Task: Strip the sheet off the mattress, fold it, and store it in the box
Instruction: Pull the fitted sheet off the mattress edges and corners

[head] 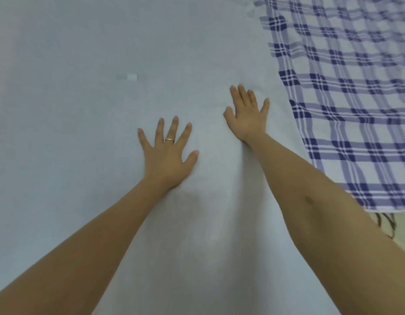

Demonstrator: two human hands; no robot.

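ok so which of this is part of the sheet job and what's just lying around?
Job: pale sheet; left hand and right hand, both pressed flat on it. No box in view.
Lying about: blue plaid cloth on the right; small white patch on the pale sheet.

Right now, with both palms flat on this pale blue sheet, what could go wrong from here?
Your right hand lies close to the edge of the pale sheet, beside the checked cloth; a sweep that way might drag the two together. A soft ridge runs by your right wrist, and pressing may set it as a crease. The ring on your left hand could snag the fabric.
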